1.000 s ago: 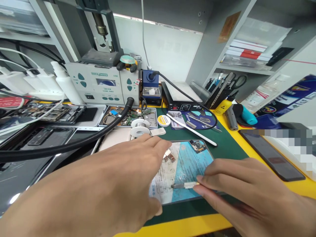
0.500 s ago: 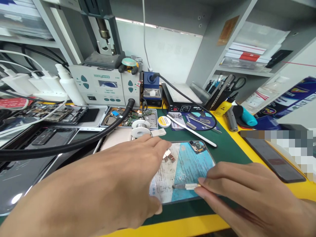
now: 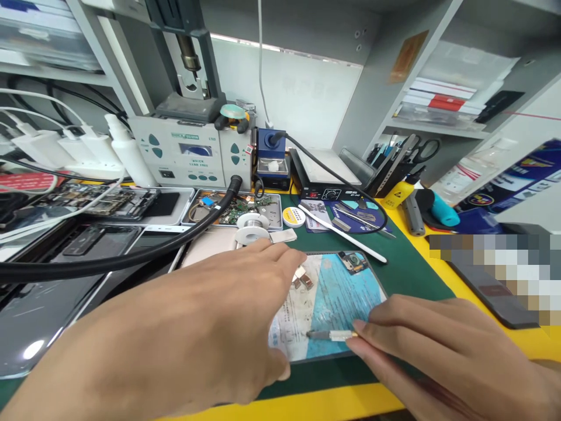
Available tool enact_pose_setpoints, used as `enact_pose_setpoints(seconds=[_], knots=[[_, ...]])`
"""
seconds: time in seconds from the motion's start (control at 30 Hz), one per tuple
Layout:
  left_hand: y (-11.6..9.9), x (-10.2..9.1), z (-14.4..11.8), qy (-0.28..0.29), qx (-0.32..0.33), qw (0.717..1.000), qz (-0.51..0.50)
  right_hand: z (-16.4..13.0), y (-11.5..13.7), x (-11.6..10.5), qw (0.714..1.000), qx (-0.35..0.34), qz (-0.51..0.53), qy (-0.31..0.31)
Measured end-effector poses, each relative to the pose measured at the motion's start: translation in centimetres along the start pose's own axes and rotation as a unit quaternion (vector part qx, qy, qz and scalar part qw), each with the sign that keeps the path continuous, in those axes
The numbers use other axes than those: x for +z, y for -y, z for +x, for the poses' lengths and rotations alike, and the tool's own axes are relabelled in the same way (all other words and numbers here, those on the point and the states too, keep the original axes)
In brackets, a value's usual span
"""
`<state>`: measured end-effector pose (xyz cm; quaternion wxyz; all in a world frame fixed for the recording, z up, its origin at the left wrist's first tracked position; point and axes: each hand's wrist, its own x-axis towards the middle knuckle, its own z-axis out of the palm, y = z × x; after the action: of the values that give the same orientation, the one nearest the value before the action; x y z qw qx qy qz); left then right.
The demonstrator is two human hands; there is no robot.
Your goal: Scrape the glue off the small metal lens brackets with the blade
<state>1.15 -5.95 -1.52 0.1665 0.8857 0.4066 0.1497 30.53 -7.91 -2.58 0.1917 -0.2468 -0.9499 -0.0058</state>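
My left hand (image 3: 184, 333) lies flat over the left part of an opened phone (image 3: 337, 292) on the green mat (image 3: 407, 269), fingertips near small metal parts (image 3: 301, 276). A blue and white film covers the phone's inside, and a camera module (image 3: 352, 261) sits at its top. My right hand (image 3: 442, 356) pinches a thin metal-tipped tool (image 3: 331, 335), its tip resting on the film near the phone's lower edge.
A rework station (image 3: 188, 155) with a thick black hose (image 3: 131, 251) stands behind. Around it lie opened phones (image 3: 105, 204), a tray of circuit boards (image 3: 236, 207), solder spool (image 3: 252, 225), white stylus (image 3: 342, 234), heating plate (image 3: 319, 169) and a dark phone (image 3: 491, 292) at right.
Both hands stay in place on the phone. The view has shifted slightly, so the scene sits a little lower and to the right.
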Motion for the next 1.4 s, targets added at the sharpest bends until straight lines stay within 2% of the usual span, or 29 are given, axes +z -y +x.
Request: enact_pose_setpoints(seconds=[0.1,0.37,0.57,0.77,0.97,1.13,1.27,1.4], knots=[[-0.1,0.0,0.0,0.005,-0.005,1.0,-0.013,-0.2,0.1,0.3,1.0,-0.004,-0.008,0.018],[0.1,-0.3,0.1,0.005,0.004,1.0,-0.013,-0.5,0.1,0.5,1.0,0.002,-0.001,0.017],[-0.2,-0.1,0.1,0.004,0.003,1.0,-0.016,0.5,0.7,0.5,0.999,0.005,-0.018,-0.031],[-0.1,-0.5,-0.2,0.005,0.003,1.0,-0.002,0.4,0.6,0.7,0.999,-0.003,-0.034,-0.014],[0.0,-0.7,0.1,0.018,-0.003,1.0,-0.006,0.5,0.6,0.7,0.998,-0.01,-0.042,-0.041],[0.0,-0.7,-0.1,0.02,-0.001,1.0,-0.003,0.4,0.6,0.6,0.999,-0.014,-0.045,-0.017],[0.0,-0.5,-0.3,0.022,0.001,1.0,0.004,0.6,0.6,0.5,0.998,-0.026,-0.045,-0.032],[0.0,-0.5,-0.2,0.027,-0.002,1.0,0.001,0.7,0.6,0.4,0.999,-0.028,-0.044,-0.017]])
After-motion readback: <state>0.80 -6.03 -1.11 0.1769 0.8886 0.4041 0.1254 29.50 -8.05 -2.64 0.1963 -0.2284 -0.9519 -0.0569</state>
